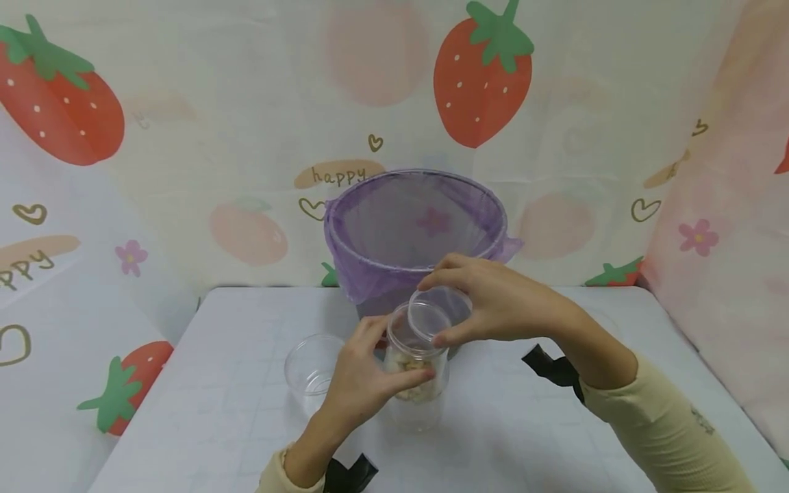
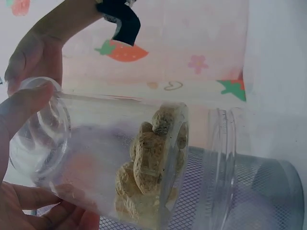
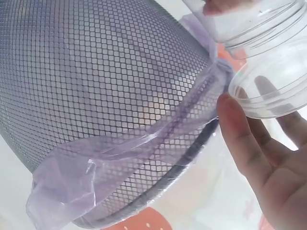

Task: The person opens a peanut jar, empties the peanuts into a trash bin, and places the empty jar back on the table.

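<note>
My left hand (image 1: 364, 376) grips a clear plastic jar (image 2: 98, 143), thumb across its front and fingers around the far side. Unshelled peanuts (image 2: 149, 160) lie at its bottom. At the jar's mouth, my right hand (image 1: 508, 301) pinches a clear round lid (image 1: 440, 311) by its rim, thumb at the near edge and fingers at the far one. The lid is tilted and overlaps the mouth in the head view. Below the held jar stands a second clear jar (image 1: 425, 416), its threaded neck (image 2: 223, 167) showing in the left wrist view.
Another clear container (image 1: 308, 363) stands on the white table (image 1: 524, 424), left of my left hand. Right behind the jars is a mesh bin (image 3: 105, 72) lined with a purple bag (image 1: 364, 274). A strawberry-print cloth (image 1: 259, 137) covers the back and sides.
</note>
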The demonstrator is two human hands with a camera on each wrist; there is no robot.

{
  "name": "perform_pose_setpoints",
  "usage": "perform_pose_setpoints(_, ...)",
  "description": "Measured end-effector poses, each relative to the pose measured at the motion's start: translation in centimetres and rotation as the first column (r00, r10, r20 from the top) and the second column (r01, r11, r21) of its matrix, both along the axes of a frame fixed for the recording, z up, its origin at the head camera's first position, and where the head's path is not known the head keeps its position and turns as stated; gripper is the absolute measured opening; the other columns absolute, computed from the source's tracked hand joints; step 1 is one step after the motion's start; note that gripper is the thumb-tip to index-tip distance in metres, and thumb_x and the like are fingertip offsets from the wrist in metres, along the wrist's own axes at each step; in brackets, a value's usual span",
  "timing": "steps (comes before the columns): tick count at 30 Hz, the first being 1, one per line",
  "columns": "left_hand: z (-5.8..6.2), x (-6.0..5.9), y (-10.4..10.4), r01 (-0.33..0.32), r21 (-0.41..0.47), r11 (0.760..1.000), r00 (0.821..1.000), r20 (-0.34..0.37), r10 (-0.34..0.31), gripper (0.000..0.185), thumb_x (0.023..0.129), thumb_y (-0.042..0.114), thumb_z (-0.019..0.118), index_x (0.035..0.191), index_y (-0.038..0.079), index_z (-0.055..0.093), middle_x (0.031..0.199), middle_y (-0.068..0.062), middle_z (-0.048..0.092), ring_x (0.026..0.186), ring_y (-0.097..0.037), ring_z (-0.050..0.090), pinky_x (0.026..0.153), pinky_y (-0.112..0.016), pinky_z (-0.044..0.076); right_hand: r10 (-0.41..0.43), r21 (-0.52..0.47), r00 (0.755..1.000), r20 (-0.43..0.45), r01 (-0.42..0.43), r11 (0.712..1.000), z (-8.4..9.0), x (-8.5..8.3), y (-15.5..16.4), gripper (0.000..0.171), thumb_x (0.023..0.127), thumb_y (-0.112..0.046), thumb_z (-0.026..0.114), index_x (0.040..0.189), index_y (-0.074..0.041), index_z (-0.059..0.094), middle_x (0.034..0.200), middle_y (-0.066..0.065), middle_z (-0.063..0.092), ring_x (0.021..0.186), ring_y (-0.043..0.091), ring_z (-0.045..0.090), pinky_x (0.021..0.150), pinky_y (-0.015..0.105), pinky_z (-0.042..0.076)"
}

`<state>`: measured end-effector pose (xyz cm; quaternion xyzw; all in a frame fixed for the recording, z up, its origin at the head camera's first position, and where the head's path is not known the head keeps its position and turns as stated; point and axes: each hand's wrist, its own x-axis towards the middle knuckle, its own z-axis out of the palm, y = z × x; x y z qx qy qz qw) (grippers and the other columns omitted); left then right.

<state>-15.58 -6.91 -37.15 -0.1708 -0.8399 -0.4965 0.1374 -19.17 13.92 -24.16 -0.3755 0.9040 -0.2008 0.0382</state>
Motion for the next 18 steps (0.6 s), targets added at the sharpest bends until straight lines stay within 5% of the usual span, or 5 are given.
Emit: perform_pose_setpoints(18, -0.2, -0.1, 0.2, -0.024, 0.048, 0.999, 1.0, -0.001, 0.024, 0.076, 0.063, 0.027, 0.092, 0.13, 0.011, 0.06, 0.12, -0.001, 0.059, 0.104, -0.013, 0.057, 0.087, -0.03, 0.053, 0.009, -0.015, 1.0, -0.001, -0.009, 1.0, -0.24, -0.38, 0.49, 0.058, 0.078, -0.037, 0.08, 0.128, -0.015, 0.062, 0.123, 0.001, 0.059, 0.108, 0.021, 0.06, 0.092, 0.044, 0.053)
